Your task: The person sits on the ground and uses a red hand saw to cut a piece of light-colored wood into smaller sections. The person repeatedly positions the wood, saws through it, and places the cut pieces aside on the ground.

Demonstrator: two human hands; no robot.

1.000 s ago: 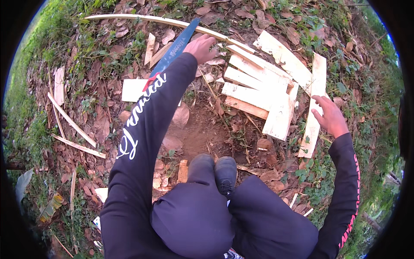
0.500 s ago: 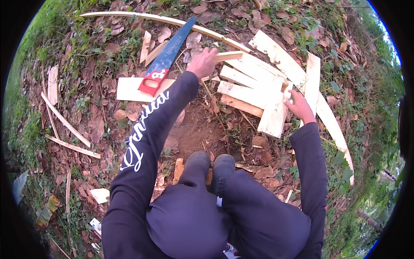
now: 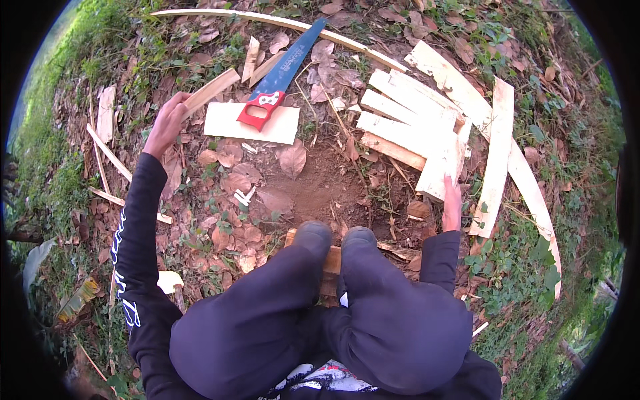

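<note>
My left hand (image 3: 167, 125) is closed around the near end of a short wooden strip (image 3: 212, 92), held out left of the handsaw. The handsaw (image 3: 283, 70), with its blue blade and red handle, lies partly across a flat pale board (image 3: 220, 121). At the right, my right hand (image 3: 453, 205) grips the near end of a short wooden board (image 3: 440, 167), thumb on its edge and other fingers mostly hidden. That board lies slanted against a stack of pale wooden pieces (image 3: 400, 137).
Long planks (image 3: 493, 157) lie right of the stack, beside a curved-looking board (image 3: 533, 207). A thin strip (image 3: 267, 21) crosses the far side. Smaller offcuts (image 3: 251, 59) lie by the saw. Dry leaves and weeds cover the ground around bare soil (image 3: 313, 193). My shoes (image 3: 312, 237) are close in front.
My left hand has swung left from the stack to beyond the saw, carrying the wooden strip. My right hand has slid nearer along the short board, to its near end.
</note>
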